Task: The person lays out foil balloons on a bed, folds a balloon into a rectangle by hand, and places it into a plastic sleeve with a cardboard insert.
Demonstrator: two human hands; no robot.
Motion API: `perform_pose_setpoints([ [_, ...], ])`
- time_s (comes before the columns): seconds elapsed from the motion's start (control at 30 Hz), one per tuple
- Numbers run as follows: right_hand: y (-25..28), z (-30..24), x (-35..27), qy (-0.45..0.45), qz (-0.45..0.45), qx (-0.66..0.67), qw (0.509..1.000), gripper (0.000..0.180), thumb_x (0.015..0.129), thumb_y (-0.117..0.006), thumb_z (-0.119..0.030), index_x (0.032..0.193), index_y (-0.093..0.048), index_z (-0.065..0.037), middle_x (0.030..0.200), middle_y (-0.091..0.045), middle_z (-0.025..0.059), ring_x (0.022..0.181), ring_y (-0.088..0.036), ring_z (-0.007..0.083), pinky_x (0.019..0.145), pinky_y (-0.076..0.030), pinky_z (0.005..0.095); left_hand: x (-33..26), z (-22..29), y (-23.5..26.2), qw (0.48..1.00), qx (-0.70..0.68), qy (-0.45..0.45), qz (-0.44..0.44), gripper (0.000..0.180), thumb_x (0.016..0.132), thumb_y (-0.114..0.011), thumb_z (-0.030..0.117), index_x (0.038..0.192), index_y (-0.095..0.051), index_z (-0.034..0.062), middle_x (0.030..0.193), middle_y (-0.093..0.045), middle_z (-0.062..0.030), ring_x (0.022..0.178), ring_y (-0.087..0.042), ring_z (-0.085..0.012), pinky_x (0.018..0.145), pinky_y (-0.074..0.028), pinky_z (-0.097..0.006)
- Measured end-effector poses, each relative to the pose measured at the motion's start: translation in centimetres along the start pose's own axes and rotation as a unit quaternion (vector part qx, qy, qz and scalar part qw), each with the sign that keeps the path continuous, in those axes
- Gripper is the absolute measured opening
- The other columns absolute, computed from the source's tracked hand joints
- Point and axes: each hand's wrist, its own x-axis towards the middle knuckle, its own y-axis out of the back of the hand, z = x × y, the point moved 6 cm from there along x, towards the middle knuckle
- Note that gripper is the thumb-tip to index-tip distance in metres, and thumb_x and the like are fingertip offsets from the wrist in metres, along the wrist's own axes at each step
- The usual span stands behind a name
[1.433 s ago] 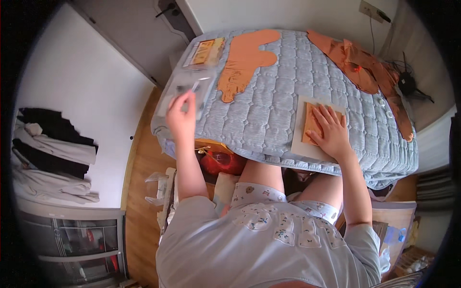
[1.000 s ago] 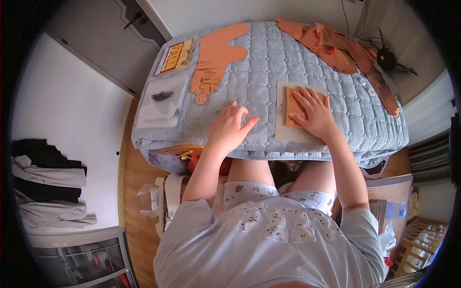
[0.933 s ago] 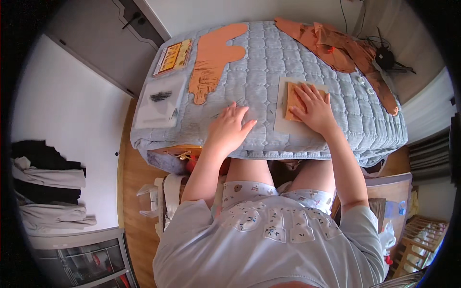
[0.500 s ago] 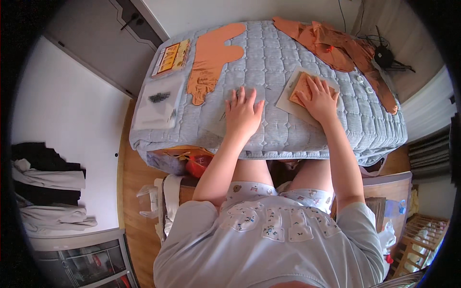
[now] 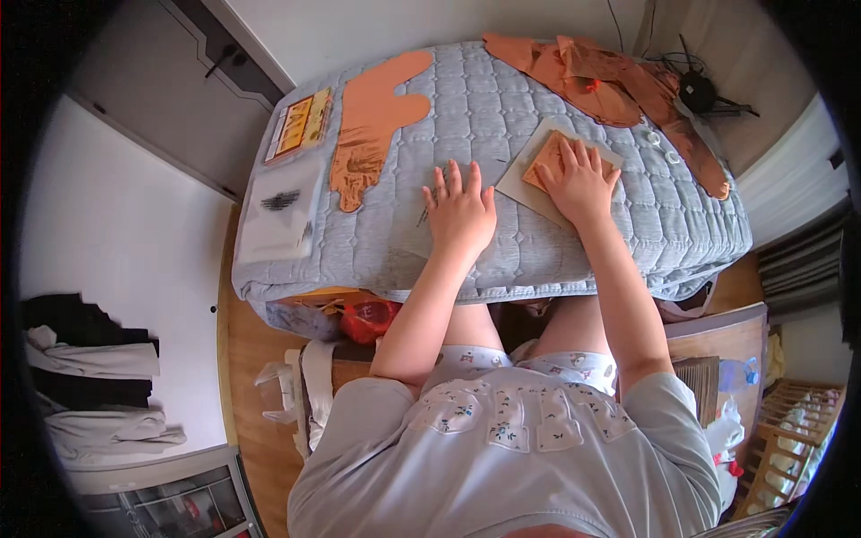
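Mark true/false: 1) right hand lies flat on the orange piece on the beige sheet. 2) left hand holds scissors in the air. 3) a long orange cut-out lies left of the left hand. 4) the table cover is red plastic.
1) True: the right hand rests palm down on the small orange piece atop the beige sheet.
2) False: the left hand lies flat, fingers spread, on the cover.
3) True: the long orange cut-out lies to its left.
4) False: it is a grey-blue quilted fabric cover.

Both hands flat on quilted table [image 5: 538,260], left hand [image 5: 462,213] left of right hand [image 5: 578,184], right on card [image 5: 529,175]
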Motion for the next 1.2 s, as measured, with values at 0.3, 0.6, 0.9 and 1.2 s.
perform_pose_setpoints([
  [0.3,-0.5,0.5,-0.1,-0.006,0.000,-0.006,1.000,0.073,0.095,-0.049,-0.066,0.154,-0.045,-0.022,0.161,-0.041,0.0052,0.150,-0.034,0.0316,0.114,-0.019,0.0748,0.9,-0.5,0.3,0.999,-0.040,0.006,-0.023,0.051,0.107,-0.041,0.034,0.151,-0.047,0.0096,0.162,-0.035,-0.0209,0.152,-0.027,-0.0431,0.121,-0.022,-0.062],
  [0.6,1.1,-1.1,-2.3,0.018,-0.016,0.039,0.999,0.076,0.094,-0.051,-0.066,0.153,-0.046,-0.019,0.161,-0.042,0.0075,0.150,-0.035,0.0327,0.115,-0.020,0.0731,2.1,0.9,-0.6,0.992,-0.102,0.036,-0.063,0.061,0.107,-0.037,0.043,0.153,-0.042,0.0019,0.165,-0.027,-0.0248,0.153,-0.022,-0.0454,0.121,-0.022,-0.061],
  [0.9,2.1,-2.1,-6.2,0.057,0.009,0.066,0.996,0.072,0.094,-0.055,-0.060,0.153,-0.048,-0.020,0.158,-0.046,0.0108,0.147,-0.039,0.0357,0.114,-0.022,0.0739,1.4,2.9,-1.3,0.997,-0.035,0.051,-0.043,0.078,0.102,-0.047,0.049,0.158,-0.029,-0.0010,0.166,-0.023,-0.0259,0.155,-0.016,-0.0451,0.124,-0.013,-0.059],
  [1.2,0.9,-1.3,-4.6,0.081,0.021,0.075,0.994,0.057,0.101,-0.048,-0.048,0.150,-0.050,-0.020,0.157,-0.047,0.0084,0.146,-0.040,0.0336,0.114,-0.024,0.0727,3.4,3.8,-1.6,0.990,-0.116,0.068,-0.045,0.077,0.102,-0.048,0.051,0.160,-0.028,0.0053,0.167,-0.020,-0.0244,0.156,-0.013,-0.0451,0.123,-0.010,-0.063],
])
